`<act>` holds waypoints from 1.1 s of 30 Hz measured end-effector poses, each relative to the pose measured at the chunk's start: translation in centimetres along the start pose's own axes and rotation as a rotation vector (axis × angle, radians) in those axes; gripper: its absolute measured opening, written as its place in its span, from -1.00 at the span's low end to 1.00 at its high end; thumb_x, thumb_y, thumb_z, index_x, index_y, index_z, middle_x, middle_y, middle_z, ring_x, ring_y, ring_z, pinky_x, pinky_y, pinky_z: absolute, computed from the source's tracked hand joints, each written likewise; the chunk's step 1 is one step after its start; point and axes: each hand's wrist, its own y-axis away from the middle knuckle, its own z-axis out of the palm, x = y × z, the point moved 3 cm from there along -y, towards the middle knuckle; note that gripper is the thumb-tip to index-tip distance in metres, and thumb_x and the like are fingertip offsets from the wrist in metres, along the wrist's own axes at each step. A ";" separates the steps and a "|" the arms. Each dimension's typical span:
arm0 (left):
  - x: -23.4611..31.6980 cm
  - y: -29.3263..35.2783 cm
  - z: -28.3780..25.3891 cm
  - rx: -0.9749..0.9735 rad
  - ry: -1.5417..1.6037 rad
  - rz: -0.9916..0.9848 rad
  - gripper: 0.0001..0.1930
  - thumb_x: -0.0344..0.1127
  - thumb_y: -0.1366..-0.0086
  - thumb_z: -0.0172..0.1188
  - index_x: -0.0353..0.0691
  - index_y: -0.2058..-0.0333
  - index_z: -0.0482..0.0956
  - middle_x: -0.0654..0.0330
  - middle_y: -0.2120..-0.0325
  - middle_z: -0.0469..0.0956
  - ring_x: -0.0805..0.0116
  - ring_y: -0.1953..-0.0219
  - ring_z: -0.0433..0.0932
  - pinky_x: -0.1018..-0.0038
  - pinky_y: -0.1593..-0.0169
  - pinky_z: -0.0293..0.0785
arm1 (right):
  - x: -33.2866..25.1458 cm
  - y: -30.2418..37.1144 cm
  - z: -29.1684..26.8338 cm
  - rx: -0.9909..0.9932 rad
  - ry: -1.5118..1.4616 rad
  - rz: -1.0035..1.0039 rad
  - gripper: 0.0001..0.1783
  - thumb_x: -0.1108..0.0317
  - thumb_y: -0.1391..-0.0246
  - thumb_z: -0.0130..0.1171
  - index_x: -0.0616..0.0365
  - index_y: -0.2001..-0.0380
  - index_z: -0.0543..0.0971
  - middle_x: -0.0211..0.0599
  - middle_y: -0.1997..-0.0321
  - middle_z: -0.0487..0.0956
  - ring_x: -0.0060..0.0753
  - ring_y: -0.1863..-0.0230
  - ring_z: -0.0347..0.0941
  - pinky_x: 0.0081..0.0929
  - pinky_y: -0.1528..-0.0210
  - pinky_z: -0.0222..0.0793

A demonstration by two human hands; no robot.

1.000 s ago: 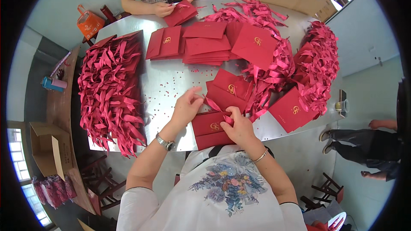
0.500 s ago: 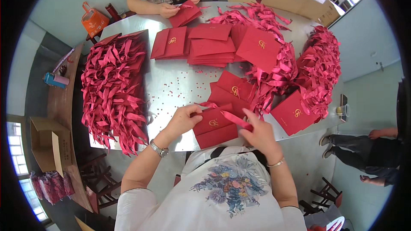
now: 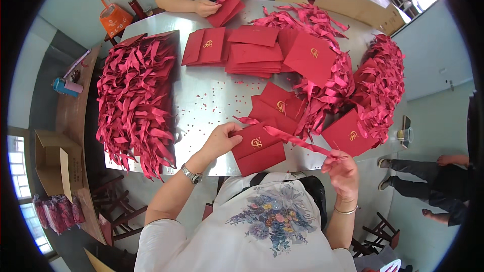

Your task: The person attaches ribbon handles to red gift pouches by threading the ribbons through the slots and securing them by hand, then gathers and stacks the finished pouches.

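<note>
My left hand (image 3: pixel 222 143) grips the left edge of a flat red paper bag (image 3: pixel 267 157) with a gold emblem, near the metal table's front edge. A pink-red ribbon (image 3: pixel 302 143) runs from the bag's upper part. Its far end is pinched in my right hand (image 3: pixel 343 170), off to the right, with the ribbon stretched between. A short ribbon tail (image 3: pixel 246 120) sticks out above my left thumb. Just behind lie more flat red bags (image 3: pixel 276 106); another red bag (image 3: pixel 348 132) rests to the right, under a ribbon heap.
Ribboned bags (image 3: pixel 136 106) are piled at left, more (image 3: pixel 378 90) at right. Stacked bags (image 3: pixel 254 53) stand mid-table; loose ribbons (image 3: pixel 302 17) lie behind. Across, a person's hands (image 3: pixel 206 8) hold a red bag (image 3: pixel 226 11). Small red dots litter the metal table (image 3: pixel 201 121). Another person stands right.
My right hand has moved right and toward me, drawing the ribbon out long. My left hand stays on the bag. Across the table, the person's hands still hold their bag.
</note>
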 end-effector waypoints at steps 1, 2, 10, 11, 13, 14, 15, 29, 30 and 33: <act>-0.1 0.1 0.0 -0.044 0.049 -0.015 -0.84 -0.51 -0.12 0.14 -0.29 0.28 0.52 0.29 0.44 0.53 0.56 0.40 0.47 0.59 0.32 0.42 | 0.1 -0.1 0.3 0.039 0.024 -0.023 -0.72 0.34 -0.02 0.24 0.26 0.20 0.55 -0.24 0.15 0.51 -0.42 0.24 0.44 -0.53 0.09 0.32; 0.0 0.2 -0.2 -0.039 0.049 -0.019 -0.84 -0.51 -0.12 0.14 -0.29 0.28 0.52 0.29 0.44 0.53 0.56 0.40 0.47 0.59 0.32 0.42 | 0.3 -0.3 0.7 0.035 0.020 -0.019 -0.72 0.34 -0.02 0.24 0.26 0.20 0.55 -0.24 0.15 0.51 -0.42 0.24 0.44 -0.53 0.09 0.32; 1.7 1.5 -1.1 -0.006 -0.446 0.322 -0.83 -0.55 -0.10 0.11 -0.29 0.29 0.53 0.26 0.40 0.53 0.54 0.40 0.47 0.56 0.35 0.43 | 2.2 -4.3 7.6 -0.128 0.562 0.038 -0.80 0.36 -0.20 -0.04 0.24 0.33 0.53 -0.27 0.30 0.52 -0.44 0.28 0.46 -0.45 0.19 0.35; 1.6 1.4 -1.0 -0.005 -0.445 0.319 -0.83 -0.55 -0.10 0.11 -0.29 0.29 0.53 0.26 0.40 0.53 0.54 0.40 0.47 0.56 0.35 0.43 | 3.7 -5.0 8.6 -0.172 0.597 0.146 -0.81 0.38 -0.19 -0.06 0.25 0.33 0.52 -0.25 0.37 0.53 -0.39 0.35 0.47 -0.45 0.23 0.37; 0.6 1.3 -0.5 -0.124 -0.053 0.015 -0.87 -0.54 -0.09 0.12 -0.31 0.33 0.53 0.28 0.46 0.52 0.54 0.43 0.45 0.57 0.34 0.41 | 6.8 -6.3 9.9 -0.221 0.631 0.257 -0.81 0.41 -0.18 -0.08 0.25 0.33 0.51 -0.24 0.43 0.53 -0.35 0.41 0.48 -0.44 0.28 0.39; 0.4 1.2 -0.3 -0.121 -0.050 0.011 -0.87 -0.54 -0.09 0.12 -0.31 0.33 0.53 0.28 0.46 0.52 0.54 0.43 0.45 0.57 0.34 0.41 | 8.6 -6.9 10.2 -0.260 0.731 0.236 -0.81 0.38 -0.17 -0.07 0.25 0.37 0.50 -0.17 0.45 0.53 -0.25 0.41 0.49 -0.37 0.30 0.39; 0.0 1.3 -0.1 -0.110 0.035 -0.052 -0.86 -0.53 -0.09 0.13 -0.32 0.32 0.54 0.28 0.47 0.52 0.53 0.44 0.45 0.57 0.33 0.41 | 9.9 -7.3 10.4 -0.301 0.831 0.214 -0.79 0.35 -0.16 -0.06 0.25 0.42 0.49 -0.11 0.46 0.54 -0.15 0.41 0.50 -0.30 0.32 0.40; -0.2 2.2 0.4 0.036 0.084 -0.040 -0.80 -0.52 -0.12 0.13 -0.37 0.24 0.55 0.23 0.44 0.56 0.54 0.40 0.46 0.58 0.26 0.41 | 12.2 -9.3 11.1 -0.389 1.257 0.065 -0.72 0.22 -0.08 0.01 0.19 0.57 0.46 -0.07 0.51 0.53 0.02 0.43 0.48 -0.08 0.37 0.34; -0.2 2.3 0.5 0.046 0.061 -0.013 -0.80 -0.52 -0.12 0.13 -0.36 0.24 0.55 0.22 0.46 0.56 0.53 0.41 0.46 0.58 0.27 0.41 | 12.1 -9.3 11.2 -0.412 1.263 0.090 -0.72 0.22 -0.08 -0.01 0.20 0.56 0.48 -0.07 0.49 0.55 0.01 0.40 0.50 -0.07 0.33 0.36; -0.2 2.4 0.6 0.046 0.013 0.012 -0.81 -0.54 -0.15 0.11 -0.35 0.23 0.54 0.27 0.43 0.55 0.58 0.37 0.44 0.60 0.25 0.41 | 11.9 -9.6 11.4 -0.415 1.278 0.102 -0.70 0.21 -0.08 0.00 0.20 0.57 0.48 -0.06 0.51 0.54 0.01 0.40 0.50 -0.08 0.33 0.37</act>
